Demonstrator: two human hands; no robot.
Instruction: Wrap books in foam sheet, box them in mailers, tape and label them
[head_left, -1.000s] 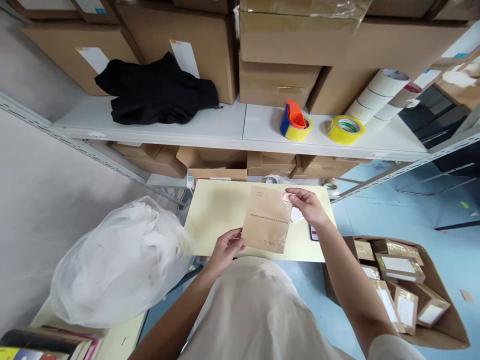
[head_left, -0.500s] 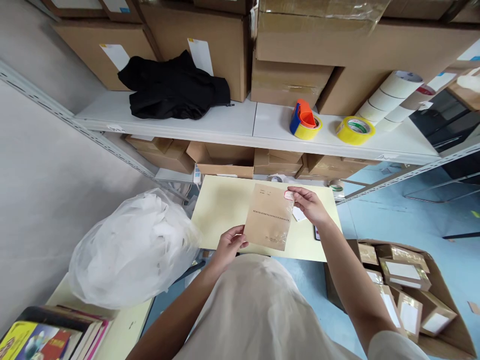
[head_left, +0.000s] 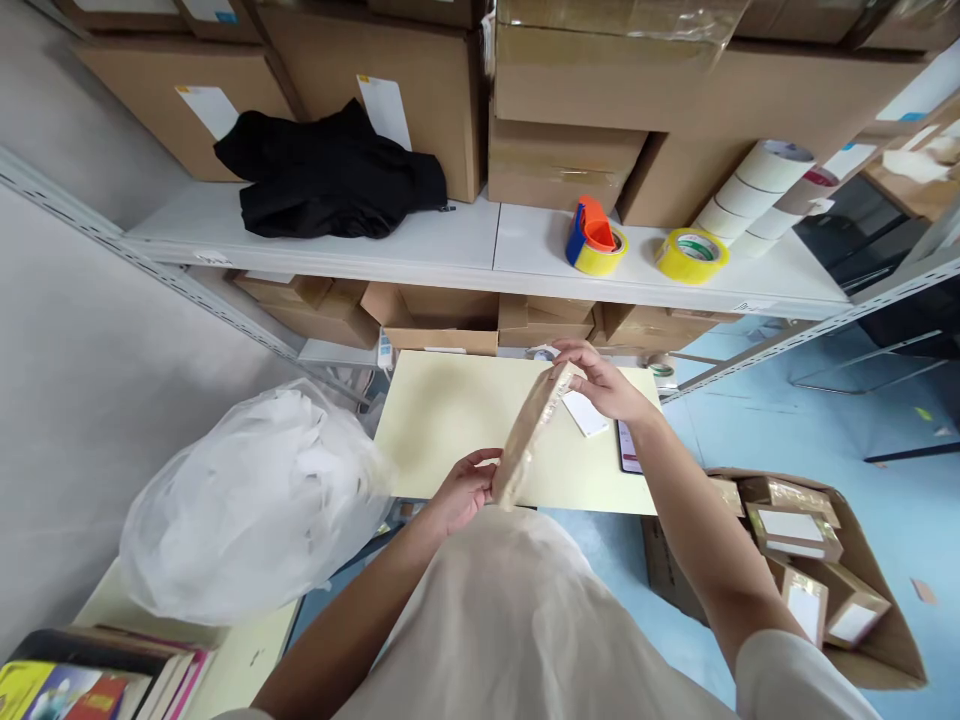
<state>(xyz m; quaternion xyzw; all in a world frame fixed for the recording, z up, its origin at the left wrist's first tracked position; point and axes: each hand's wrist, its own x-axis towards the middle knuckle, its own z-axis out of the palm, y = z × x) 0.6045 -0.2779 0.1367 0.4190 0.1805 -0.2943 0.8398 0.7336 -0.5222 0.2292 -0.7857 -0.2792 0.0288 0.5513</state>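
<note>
Held in both hands above the small table is a flat, book-sized brown parcel (head_left: 529, 432), tilted so that one edge with shiny clear tape faces up. My left hand (head_left: 466, 490) grips its lower left end between thumb and fingers. At the upper right end, my right hand (head_left: 598, 382) is closed on the parcel, fingers over the top and thumb on the near side. Just below the right hand a white card or label sheet (head_left: 586, 413) lies on the pale yellow table (head_left: 427, 420). A phone (head_left: 629, 447) lies near the right edge, partly behind my forearm.
Ahead, a grey shelf (head_left: 465, 245) bears cardboard boxes, black cloth (head_left: 337, 180), a tape dispenser (head_left: 596, 240) and tape rolls (head_left: 690, 255). A bulging plastic bag (head_left: 255, 500) sits left, above books (head_left: 97, 680). An open carton (head_left: 896, 610) of small parcels stands right.
The parcel has turned from its printed face showing flat to nearly edge-on, still between both hands. My right hand has rolled over its upper end. The view has shifted slightly.
</note>
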